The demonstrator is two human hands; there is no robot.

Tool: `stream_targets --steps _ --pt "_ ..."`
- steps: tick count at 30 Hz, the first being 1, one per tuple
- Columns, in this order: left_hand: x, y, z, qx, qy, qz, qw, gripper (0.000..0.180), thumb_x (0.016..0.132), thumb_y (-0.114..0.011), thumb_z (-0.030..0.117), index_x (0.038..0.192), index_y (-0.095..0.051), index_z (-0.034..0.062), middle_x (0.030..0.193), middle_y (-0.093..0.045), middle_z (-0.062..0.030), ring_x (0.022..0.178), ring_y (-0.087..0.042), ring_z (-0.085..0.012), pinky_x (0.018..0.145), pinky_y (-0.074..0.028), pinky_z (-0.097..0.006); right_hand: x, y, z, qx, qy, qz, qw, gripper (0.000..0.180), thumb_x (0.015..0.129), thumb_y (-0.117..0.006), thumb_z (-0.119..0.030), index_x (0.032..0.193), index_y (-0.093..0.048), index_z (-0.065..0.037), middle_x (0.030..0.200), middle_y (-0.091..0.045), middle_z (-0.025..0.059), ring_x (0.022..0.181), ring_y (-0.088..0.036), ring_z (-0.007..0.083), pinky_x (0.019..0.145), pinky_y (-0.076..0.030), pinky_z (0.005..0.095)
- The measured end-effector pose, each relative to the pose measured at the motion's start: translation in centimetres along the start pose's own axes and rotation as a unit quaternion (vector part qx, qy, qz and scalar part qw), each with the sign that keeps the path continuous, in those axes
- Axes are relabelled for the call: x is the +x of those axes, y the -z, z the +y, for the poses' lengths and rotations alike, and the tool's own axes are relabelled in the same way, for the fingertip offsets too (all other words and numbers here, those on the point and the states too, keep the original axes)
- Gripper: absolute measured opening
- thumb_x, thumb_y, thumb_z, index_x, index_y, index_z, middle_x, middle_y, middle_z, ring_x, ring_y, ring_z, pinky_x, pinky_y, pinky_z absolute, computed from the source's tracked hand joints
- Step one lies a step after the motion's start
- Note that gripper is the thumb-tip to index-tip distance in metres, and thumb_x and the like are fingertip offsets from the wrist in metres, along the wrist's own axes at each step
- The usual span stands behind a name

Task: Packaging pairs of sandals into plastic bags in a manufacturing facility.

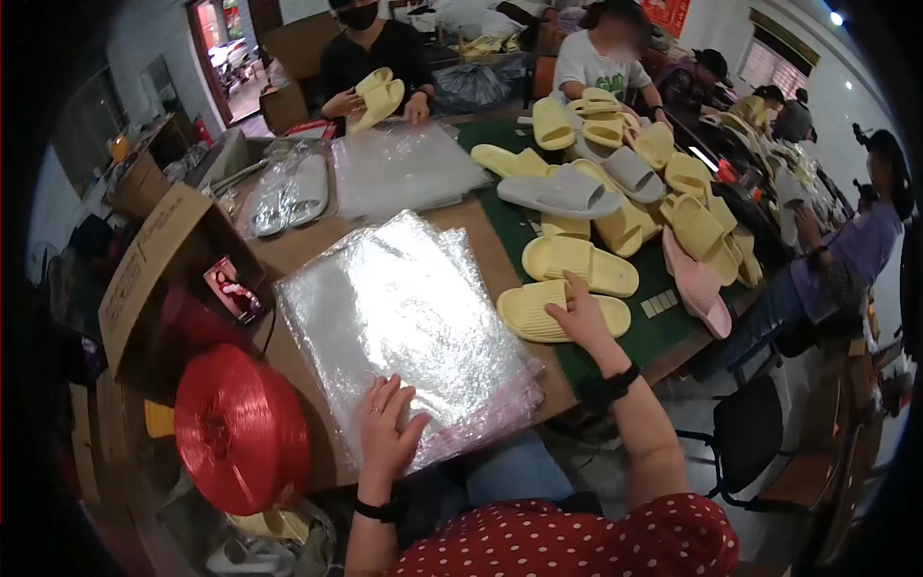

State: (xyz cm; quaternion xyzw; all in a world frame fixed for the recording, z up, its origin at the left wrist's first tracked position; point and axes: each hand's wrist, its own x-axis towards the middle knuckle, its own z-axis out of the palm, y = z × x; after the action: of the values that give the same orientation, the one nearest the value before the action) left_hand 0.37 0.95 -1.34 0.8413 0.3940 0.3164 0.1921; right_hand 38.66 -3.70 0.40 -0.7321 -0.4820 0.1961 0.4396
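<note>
My left hand (pixel 387 423) lies on the near edge of a stack of clear, shiny plastic bags (pixel 385 298), its fingers stretched out and holding nothing. My right hand (pixel 585 317) grips a yellow slipper (pixel 534 313) at the opening of its ribbed strap, the thumb on the strap and the fingers at its far side. The slipper rests on the green mat (pixel 586 370). Just beyond it lies another yellow slipper (pixel 567 260). Grey slippers (pixel 562 192), more yellow ones and a pink slipper (pixel 697 284) form a pile farther right.
A red roll of plastic twine (pixel 236 428) stands at the left, by a cardboard box (pixel 159 279) and a lit phone (pixel 233 290). Across the table a person (pixel 375 62) holds yellow slippers (pixel 377 98) near more clear bags (pixel 404 168). Other people sit at the right.
</note>
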Motion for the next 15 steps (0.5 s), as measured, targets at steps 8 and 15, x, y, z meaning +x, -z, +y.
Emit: stream_targets --steps 8,15 --pt "-0.2 0.3 -0.2 -0.015 0.014 -0.014 1.0 0.043 0.081 -0.075 0.033 0.115 -0.067 0.0091 0.134 -0.058 -0.0142 0.131 -0.046 -0.0381 0.111 -0.033 -0.048 0.4 4.4 3.8 -0.337 0.069 0.123 0.931 0.064 0.077 -0.076 -0.031 0.128 -0.053 -0.001 0.117 -0.053 0.0198 0.11 -0.047 0.0414 0.09 -0.046 0.0486" --pt "-0.5 0.4 -0.7 0.001 0.01 -0.032 0.999 0.043 0.085 -0.071 0.037 0.118 -0.067 0.0094 0.138 -0.056 -0.0137 0.133 -0.045 -0.0366 0.113 -0.032 -0.047 3.9 1.4 3.5 -0.288 0.133 0.043 0.947 0.028 0.083 -0.068 -0.022 0.09 -0.058 0.003 0.1 -0.055 0.0194 0.094 -0.053 0.0394 0.08 -0.047 0.0473"
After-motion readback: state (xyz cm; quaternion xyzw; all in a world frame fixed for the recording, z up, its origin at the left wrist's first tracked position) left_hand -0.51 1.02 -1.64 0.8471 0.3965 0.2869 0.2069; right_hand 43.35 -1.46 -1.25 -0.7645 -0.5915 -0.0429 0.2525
